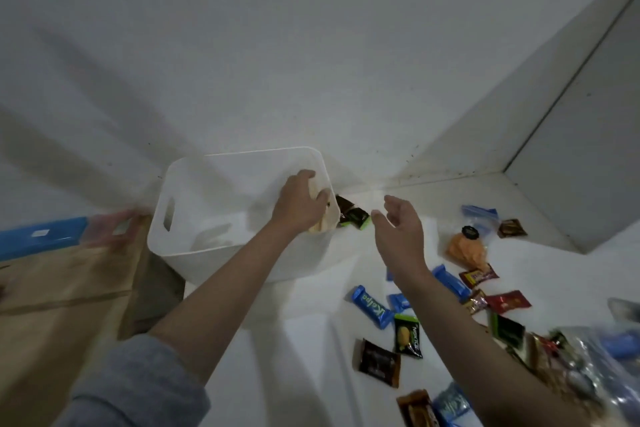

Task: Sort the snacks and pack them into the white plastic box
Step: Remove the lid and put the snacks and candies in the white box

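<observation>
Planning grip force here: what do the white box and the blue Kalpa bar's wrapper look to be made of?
White box: apparently thin matte plastic, slightly translucent, with moulded handle slots and rounded corners. Blue Kalpa bar: probably glossy plastic-film wrapper, judging by its sheen and crimped ends.

— What was the person wearing?
— A grey sleeve [138, 388] of soft, thick-looking cloth covered the left upper arm, bunched just above the elbow.
— And below that sleeve?
— The left forearm was bare down to the left hand [299, 204].
— The other arm?
— Bare along its whole visible length to the right hand [401, 232]. No watch, ring or band showed.
</observation>
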A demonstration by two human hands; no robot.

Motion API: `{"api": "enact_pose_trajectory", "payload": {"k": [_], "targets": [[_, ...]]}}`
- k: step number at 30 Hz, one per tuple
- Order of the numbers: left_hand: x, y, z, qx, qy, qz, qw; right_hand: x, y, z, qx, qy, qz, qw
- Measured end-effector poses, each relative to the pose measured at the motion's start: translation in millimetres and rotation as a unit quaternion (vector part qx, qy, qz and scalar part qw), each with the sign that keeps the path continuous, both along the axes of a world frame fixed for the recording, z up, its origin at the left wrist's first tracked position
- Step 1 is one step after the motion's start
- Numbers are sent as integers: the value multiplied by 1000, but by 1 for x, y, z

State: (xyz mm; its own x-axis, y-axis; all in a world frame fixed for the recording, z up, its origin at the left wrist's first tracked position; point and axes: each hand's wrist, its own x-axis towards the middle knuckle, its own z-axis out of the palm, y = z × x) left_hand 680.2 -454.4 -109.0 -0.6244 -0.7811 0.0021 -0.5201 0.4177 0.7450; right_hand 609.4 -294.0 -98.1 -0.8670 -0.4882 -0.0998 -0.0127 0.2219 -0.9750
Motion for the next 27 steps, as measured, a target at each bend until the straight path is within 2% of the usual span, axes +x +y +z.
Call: {"api": "enact_pose_trajectory", "payload": {"k": [4, 9, 12, 15, 18, 23, 27], "targets": [[-18, 60, 12, -69, 27, -85, 994, 0, 79, -30, 28, -62, -91, 994], [-59, 120, -8, -43, -1, -176, 983, -8, 168, -69, 62, -131, -232, 962], [-83, 150, -28, -2, -31, -198, 980, -18, 208, -91, 100, -170, -318, 927], [-106, 170, -48, 24, -63, -197, 978, -34, 236, -105, 161, -204, -418, 871], [-129, 184, -68, 35, -94, -196, 975, -50, 259, -111, 189, -232, -465, 834], [-170, 201, -98, 33, -156, -188, 969, -79, 285, -138, 184, -251, -445, 839], [-206, 207, -121, 14, -188, -166, 968, -101, 299, -154, 208, -225, -333, 892]]}}
